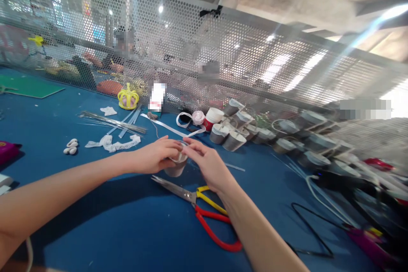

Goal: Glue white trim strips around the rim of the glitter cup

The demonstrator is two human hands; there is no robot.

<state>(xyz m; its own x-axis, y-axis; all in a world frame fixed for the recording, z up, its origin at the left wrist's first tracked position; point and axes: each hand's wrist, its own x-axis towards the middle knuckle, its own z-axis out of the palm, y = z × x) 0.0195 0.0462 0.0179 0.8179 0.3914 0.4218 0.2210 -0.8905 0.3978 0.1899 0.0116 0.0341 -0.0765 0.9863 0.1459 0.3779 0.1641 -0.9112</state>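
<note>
Here a small grey cup (176,165) is held upright on the blue table (127,221), between the two hands. The left hand (155,156) is wrapped around the cup's left side, fingers curled and closed against its wall. The right hand (208,165) is set against the cup's right rim, fingertips (190,148) pinched together at the top edge; whether a strip of white tape is caught in that pinch cannot be told, as the view there is too small and partly hidden.

Just in front of the cup, nearer the person, red-and-yellow scissors (199,204) are laid flat, blades shut and pointing left. Behind the cup and to its right, a cluster of finished cups (229,134) is seen, grey with pale rims, lying and standing in a loose heap along the mesh screen (223,51). Directly behind the cup a loop of white ribbon (186,121) is laid out. Well to the cup's left are scraps of white lace (113,142), a bundle of thin wires (111,121) and, further back, a yellow crown (128,98).

The step in hand is judged to be the trimming of the cup's rim, a band being pressed or wrapped round the top edge. The next move is judged to call for a steady left-hand hold while the rim is worked round by the right fingertips, with the cup turned a little at a time so the band sits level.
</note>
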